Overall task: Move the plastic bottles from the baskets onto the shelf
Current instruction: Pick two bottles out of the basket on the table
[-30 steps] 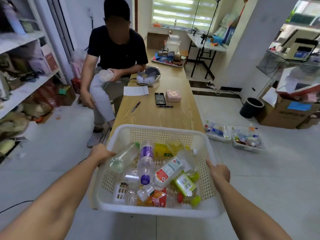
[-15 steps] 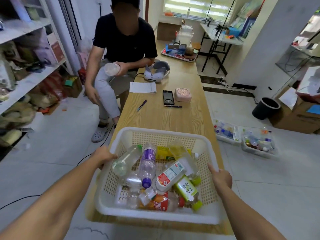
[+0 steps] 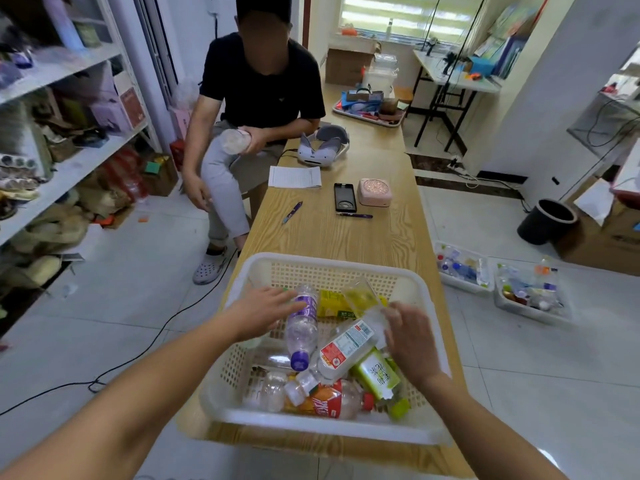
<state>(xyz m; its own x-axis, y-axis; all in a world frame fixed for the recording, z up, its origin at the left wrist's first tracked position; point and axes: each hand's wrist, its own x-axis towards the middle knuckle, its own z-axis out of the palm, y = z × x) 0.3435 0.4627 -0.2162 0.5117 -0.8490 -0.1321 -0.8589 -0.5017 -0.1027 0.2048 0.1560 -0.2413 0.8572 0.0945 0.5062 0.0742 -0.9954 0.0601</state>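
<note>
White basket (image 3: pixel 332 263) sits on the near end of the wooden table (image 3: pixel 332 233), heaped with plastic bottles (image 3: pixel 325 403) lying every which way. Left hand (image 3: pixel 263 311) stretches in, fingers straight, tips at the purple-labelled bottle (image 3: pixel 302 327); right hand (image 3: pixel 410 336) is splayed beside the red-labelled bottle (image 3: pixel 346 348). Across the table, a seated person (image 3: pixel 263 84) holds a pale cup (image 3: pixel 235 141).

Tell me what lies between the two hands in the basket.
Head view: the purple-capped bottle next to the left hand, then the red-and-white-labelled bottle by the right hand.
</note>
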